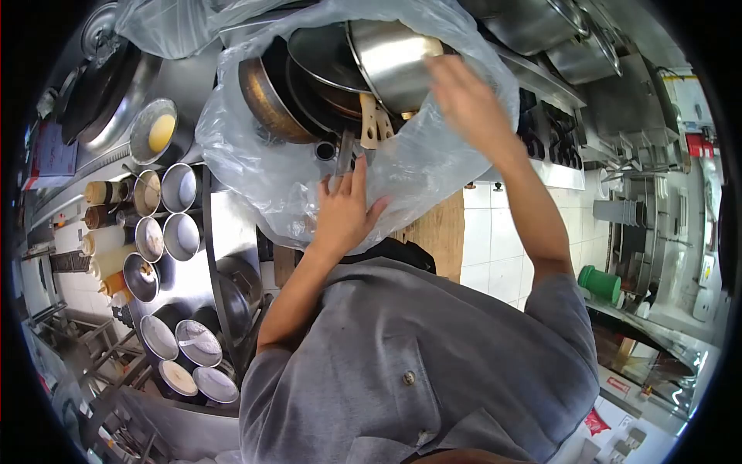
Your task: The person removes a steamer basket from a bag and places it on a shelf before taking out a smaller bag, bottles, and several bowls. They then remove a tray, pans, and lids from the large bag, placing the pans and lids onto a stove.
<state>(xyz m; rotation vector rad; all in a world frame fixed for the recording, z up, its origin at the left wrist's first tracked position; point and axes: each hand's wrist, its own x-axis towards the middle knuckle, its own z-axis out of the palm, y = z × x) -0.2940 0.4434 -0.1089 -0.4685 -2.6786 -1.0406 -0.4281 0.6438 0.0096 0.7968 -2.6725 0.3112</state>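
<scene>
A large clear plastic bag [417, 174] lies spread wide in front of me with several pans and pots inside. Among them are a dark frying pan with a worn brown outside [267, 100], a dark pan [325, 54] leaning over it, and a shiny steel pot [394, 58]. Cream-coloured handles with holes [369, 124] point towards me. My left hand [344, 205] rests at the near side of the bag, fingers apart and fingertips by a metal handle [345, 151]. Beside the steel pot's right side is my right hand [468, 97], its fingers blurred by motion.
Left, a steel counter carries several metal containers [182, 236] of food, squeeze bottles [100, 241] and a bowl with something yellow [160, 133]. A gas stove [545, 139] stands to the right, with large pots [533, 23] behind. A green bucket [600, 284] sits further right.
</scene>
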